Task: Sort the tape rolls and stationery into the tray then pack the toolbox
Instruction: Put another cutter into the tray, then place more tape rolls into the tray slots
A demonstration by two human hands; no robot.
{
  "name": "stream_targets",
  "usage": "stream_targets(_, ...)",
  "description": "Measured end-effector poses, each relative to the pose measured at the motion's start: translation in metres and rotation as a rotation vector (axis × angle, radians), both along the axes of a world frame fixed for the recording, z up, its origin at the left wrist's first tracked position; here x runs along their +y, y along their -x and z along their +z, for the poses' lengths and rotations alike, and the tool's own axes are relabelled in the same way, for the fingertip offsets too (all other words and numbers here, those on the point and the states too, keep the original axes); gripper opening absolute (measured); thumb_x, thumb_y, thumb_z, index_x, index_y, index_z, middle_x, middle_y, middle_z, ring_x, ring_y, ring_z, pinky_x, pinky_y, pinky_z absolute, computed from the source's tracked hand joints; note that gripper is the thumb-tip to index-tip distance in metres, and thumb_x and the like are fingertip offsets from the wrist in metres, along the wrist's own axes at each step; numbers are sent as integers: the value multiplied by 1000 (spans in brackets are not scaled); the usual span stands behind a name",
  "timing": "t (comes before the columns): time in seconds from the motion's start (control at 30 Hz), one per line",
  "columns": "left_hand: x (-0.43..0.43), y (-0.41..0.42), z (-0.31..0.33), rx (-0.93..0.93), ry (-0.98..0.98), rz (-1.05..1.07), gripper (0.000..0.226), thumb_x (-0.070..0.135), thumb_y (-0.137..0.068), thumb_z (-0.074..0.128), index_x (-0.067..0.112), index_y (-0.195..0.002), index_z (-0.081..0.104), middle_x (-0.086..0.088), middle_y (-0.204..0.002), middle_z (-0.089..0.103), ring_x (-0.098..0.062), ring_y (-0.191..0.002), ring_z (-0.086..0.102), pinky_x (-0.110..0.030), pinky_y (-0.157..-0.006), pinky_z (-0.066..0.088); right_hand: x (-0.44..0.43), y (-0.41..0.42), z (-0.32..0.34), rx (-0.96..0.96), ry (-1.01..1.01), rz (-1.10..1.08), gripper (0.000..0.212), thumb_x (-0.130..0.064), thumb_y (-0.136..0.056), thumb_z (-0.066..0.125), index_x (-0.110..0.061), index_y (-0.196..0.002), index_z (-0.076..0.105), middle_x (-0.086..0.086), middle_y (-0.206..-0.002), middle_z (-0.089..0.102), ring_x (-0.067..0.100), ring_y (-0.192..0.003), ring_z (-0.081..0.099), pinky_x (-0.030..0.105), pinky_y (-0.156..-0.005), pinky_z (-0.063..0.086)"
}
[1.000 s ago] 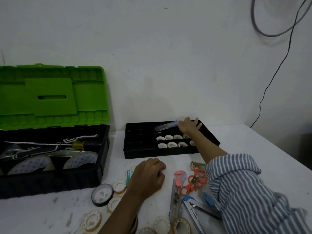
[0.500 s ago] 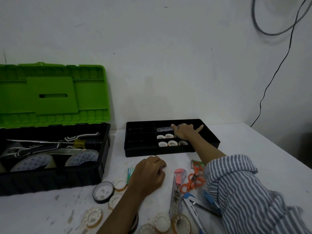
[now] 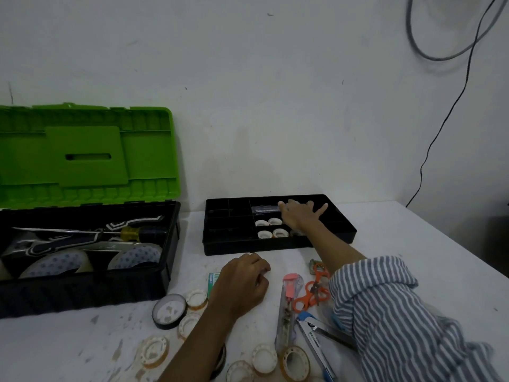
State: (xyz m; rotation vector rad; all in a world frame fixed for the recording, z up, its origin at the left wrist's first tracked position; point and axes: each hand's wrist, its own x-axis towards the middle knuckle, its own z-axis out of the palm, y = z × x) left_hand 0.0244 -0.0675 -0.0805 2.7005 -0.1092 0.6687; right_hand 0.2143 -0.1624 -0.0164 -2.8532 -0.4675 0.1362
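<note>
the black plastic divided tray [image 3: 341, 230] sits on the white table [image 3: 413, 257], far centre, against the wall. the right hand [image 3: 300, 213] reaches into its far compartment with fingers spread apart, resting on or just above a clear slim pen-like item [image 3: 264, 209] lying flat there; whether the fingertips touch it cannot be told. four small white tape rolls [image 3: 271, 228] stand in the two compartments nearer the person. the left hand [image 3: 242, 285] rests on the table near centre, fingers curled together over something hidden; what it holds, if anything, cannot be told.

the black toolbox with raised green lid [image 3: 88, 277] stands open on the left, holding a yellow-handled screwdriver [image 3: 132, 232] and large clear tape rolls.

outstanding items lie loose at the near edge: a black-rimmed tape roll [image 3: 168, 311], several small clear and white rolls [image 3: 153, 351], a pink-topped utility knife [image 3: 287, 307], orange-handled scissors [image 3: 314, 290] and a blue and metal stapler [image 3: 316, 337].

assessment: the small rolls appear light and stiff, best pinched across the rim; their glossy faces may slip. the knife should be taken by its plastic body, the scissors by the closed handles, away from edges. sorting appears roughly half done; the toolbox is not yet packed.
</note>
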Motion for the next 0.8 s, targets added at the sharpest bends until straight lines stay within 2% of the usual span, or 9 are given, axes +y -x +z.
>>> stream_targets(0.1, 0, 1, 0, 1, 5, -2, 39, 32, -81, 39, 18, -109, 63, 2, -108, 65, -10, -95, 57, -14, -80, 34, -4, 0, 1, 32, 19, -45, 65, -54, -98, 12, -14, -147, 28, 17, -149, 33, 36, -145, 1, 65, -106, -19)
stream_targets(0.23, 0, 1, 1, -2, 13, -4, 41, 33, -81, 38, 18, -109, 63, 2, -109, 64, -10, -96, 57, -14, -82, 34, -7, 0, 2, 95, 37, -5, 73, -61, -94, 8, -16, -147, 30, 18, -153, 26, 34, -146, -7, 63, -105, -22)
stream_targets(0.37, 0, 1, 1, -18, 6, -5, 36, 29, -79, 43, 16, -104, 66, 0, -103, 67, -12, -90, 59, -16, -77, 36, -11, 1, 7, 97, -36, 52, 64, -55, -97, 14, -18, -146, 31, 17, -152, 27, 34, -145, -4, 62, -106, -21)
stream_targets(0.47, 1, 1, 1, -27, -1, 1, 31, 25, -77, 47, 15, -98, 67, -1, -97, 68, -12, -84, 61, -17, -72, 39, -17, 2, 13, 20, -82, 71, 55, -45, -98, 24, -16, -144, 34, 18, -145, 38, 37, -142, 9, 62, -110, -11)
stream_targets(0.57, 0, 1, 1, -33, 1, -5, 28, 22, -76, 49, 14, -95, 68, -1, -94, 69, -13, -81, 62, -18, -69, 41, -34, 3, 19, -101, -70, 81, 43, -33, -97, 37, -15, -135, 42, 14, -135, 48, 35, -135, 21, 55, -113, 6)
stream_targets(0.63, 0, 2, 1, -29, -2, -9, 28, 22, -76, 50, 15, -96, 68, -1, -94, 69, -13, -81, 62, -19, -69, 43, -50, 5, 22, -163, -61, 77, 36, -28, -95, 43, -15, -129, 49, 9, -131, 52, 32, -130, 28, 48, -109, 18)
stream_targets(0.7, 0, 3, 1, -30, -4, -8, 27, 21, -75, 51, 14, -95, 68, -1, -93, 69, -13, -80, 62, -20, -68, 44, -67, 6, 24, -180, -78, 61, 29, -25, -93, 48, -17, -119, 55, 6, -126, 56, 29, -126, 35, 43, -103, 25)
stream_targets(0.8, -1, 5, 3, -30, -17, -12, 25, 19, -73, 52, 14, -91, 69, -1, -90, 69, -14, -76, 63, -20, -64, 44, -96, 12, 29, -116, -49, 29, 20, -21, -89, 53, -17, -107, 62, 3, -119, 60, 24, -118, 47, 41, -101, 29)
